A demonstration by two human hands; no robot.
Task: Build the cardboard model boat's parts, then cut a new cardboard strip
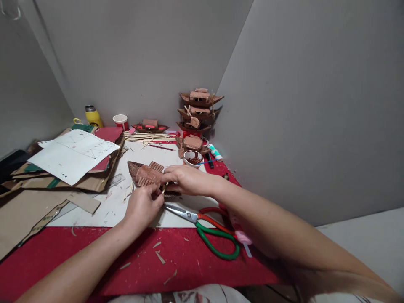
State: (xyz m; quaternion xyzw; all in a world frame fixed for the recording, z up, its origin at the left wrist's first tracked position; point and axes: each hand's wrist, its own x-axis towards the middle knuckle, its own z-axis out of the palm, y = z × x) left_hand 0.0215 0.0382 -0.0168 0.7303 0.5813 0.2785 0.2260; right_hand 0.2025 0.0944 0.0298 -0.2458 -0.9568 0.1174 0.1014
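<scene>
A brown model boat [148,174] with a roofed cabin and slatted pieces lies on the white board, its pointed bow toward the far left. My right hand [181,180] grips the boat from the right side, fingers bent over the cabin's end. Close to its near side, my left hand [147,202] is closed in a pinch at a short thin wooden stick [165,187] between the two hands. The fingertips partly cover the stick and the stern. Just in front of the hands lie scissors [189,216] with red and green handles.
Finished model boats [200,99] are stacked at the back; another boat [193,143] stands by a paint-stained cup [193,158]. Thin sticks [151,137] lie behind. Cardboard [34,206] and a drawn sheet [74,153] cover the left. A pink glue gun [242,236] rests right of the scissors.
</scene>
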